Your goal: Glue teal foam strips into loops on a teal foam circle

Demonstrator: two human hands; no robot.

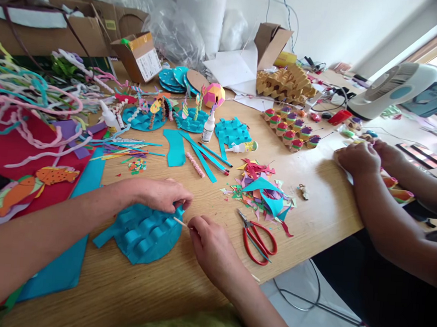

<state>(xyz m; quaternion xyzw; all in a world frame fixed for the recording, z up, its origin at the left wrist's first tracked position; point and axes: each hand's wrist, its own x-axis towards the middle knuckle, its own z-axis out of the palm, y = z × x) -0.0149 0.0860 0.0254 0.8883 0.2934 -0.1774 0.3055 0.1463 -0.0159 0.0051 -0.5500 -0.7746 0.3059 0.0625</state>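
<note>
A round teal woven paper piece (pixel 143 233) lies on the wooden table (pixel 324 212) near the front edge. My left hand (pixel 161 194) rests on its upper right rim, fingers closed and pinching the paper. My right hand (pixel 212 246) is just right of the piece, fingers closed round a thin wooden stick (pixel 180 223) whose tip points at the rim under my left hand.
Red-handled scissors (pixel 258 239) lie right of my right hand, below a heap of coloured paper scraps (pixel 260 189). Glue bottles (pixel 208 127), teal strips, finished teal pieces and pipe cleaners fill the table behind. Another person's hands (pixel 366 157) work at the right. A white fan (pixel 393 89) stands far right.
</note>
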